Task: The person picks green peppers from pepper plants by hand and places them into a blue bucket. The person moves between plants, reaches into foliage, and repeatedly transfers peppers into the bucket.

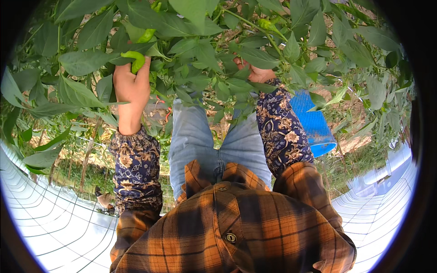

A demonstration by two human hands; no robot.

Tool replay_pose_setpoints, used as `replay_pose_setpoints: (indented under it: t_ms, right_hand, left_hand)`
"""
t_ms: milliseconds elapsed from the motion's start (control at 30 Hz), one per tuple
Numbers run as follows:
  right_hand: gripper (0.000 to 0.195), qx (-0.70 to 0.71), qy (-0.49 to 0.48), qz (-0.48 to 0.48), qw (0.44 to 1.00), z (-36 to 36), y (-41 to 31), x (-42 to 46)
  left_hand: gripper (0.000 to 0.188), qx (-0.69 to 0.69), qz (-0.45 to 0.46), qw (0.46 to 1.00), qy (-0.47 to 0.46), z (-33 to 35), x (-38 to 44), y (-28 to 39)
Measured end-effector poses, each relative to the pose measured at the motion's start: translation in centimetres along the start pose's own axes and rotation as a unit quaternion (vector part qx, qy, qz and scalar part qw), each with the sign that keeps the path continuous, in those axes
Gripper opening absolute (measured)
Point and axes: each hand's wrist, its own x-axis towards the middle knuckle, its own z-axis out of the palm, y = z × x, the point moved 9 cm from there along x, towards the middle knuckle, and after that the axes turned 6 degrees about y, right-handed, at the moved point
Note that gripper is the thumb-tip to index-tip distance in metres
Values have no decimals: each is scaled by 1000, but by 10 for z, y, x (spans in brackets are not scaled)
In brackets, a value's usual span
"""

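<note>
Among the leaves of a pepper plant [184, 47], my left hand [131, 82] is closed around a curved green pepper [138, 61], which shows between thumb and fingers. Leaves cover my left fingertips. Just above that hand is another green pepper [146, 36]. My right hand [257, 72] reaches into the foliage, its fingers partly hidden behind leaves. Whether it grips anything cannot be seen. A further light green pepper [268, 24] hangs from a stem above my right hand. Floral sleeve covers are on both my forearms.
A blue plastic bucket [312, 126] is beside my right forearm, partly behind it and tilted in view. Wooden stakes [90, 153] stand among the plants on the left. A person [104, 199] appears in the far background at lower left, under a translucent gridded roof [61, 232].
</note>
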Motion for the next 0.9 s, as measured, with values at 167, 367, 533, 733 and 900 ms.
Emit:
replay_pose_setpoints:
  t_ms: [167,367,533,733,900]
  right_hand:
    - [28,-41,-40,-63,996,10,-13,-11]
    - [25,-241,-22,-178,954,33,-7,-12]
    - [25,-230,199,-173,937,17,21,-35]
    - [27,45,315,-112,941,-26,12,-74]
    - [28,48,305,-51,950,-28,13,-65]
  left_hand:
    - [24,-25,-64,998,-3,-2,-2,-11]
    - [33,6,-71,997,25,-6,1,-16]
    - [30,40,-47,998,19,-4,3,-10]
    - [16,-66,-110,991,-30,12,-6,-1]
    - [10,-102,-135,982,-85,27,-20,17]
